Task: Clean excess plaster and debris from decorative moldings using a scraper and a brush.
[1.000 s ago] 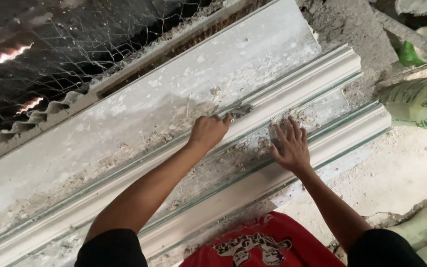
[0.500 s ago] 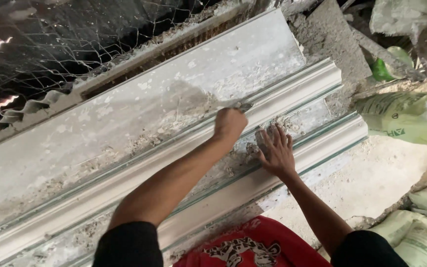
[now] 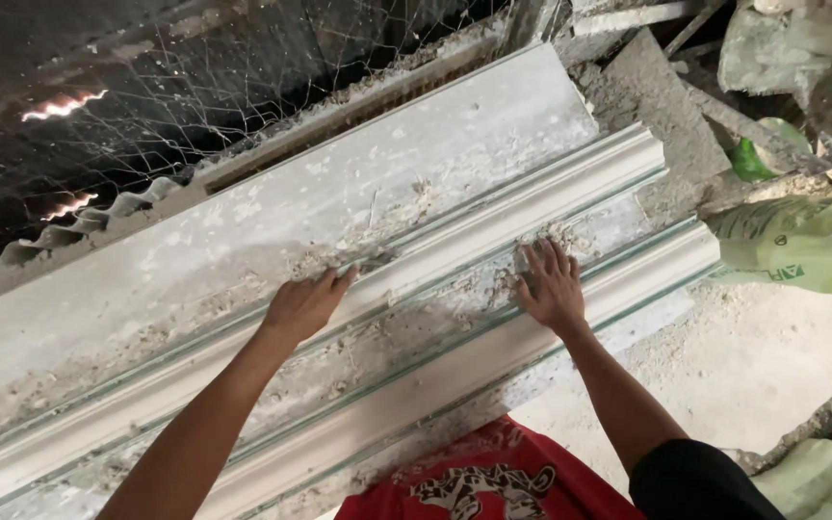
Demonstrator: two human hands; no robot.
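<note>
Two long white plaster mouldings lie side by side on a dusty white slab (image 3: 435,164): the upper moulding (image 3: 532,207) and the lower moulding (image 3: 628,279). My left hand (image 3: 305,303) rests on the upper moulding, fingers closed around a small dark scraper blade (image 3: 375,260) that touches crumbly plaster at the moulding's top edge. My right hand (image 3: 551,284) lies flat, fingers spread, in the rough channel (image 3: 416,318) between the two mouldings. Plaster crumbs lie scattered along the channel.
Wire mesh (image 3: 243,87) and a corrugated sheet (image 3: 79,226) run along the far side. Green sacks (image 3: 801,250) and rubble (image 3: 647,106) crowd the right end. A dusty floor (image 3: 753,366) lies below the mouldings. Red printed cloth (image 3: 493,481) covers my lap.
My left hand has slid leftward along the upper moulding with the scraper. My right hand has stayed pressed in the channel.
</note>
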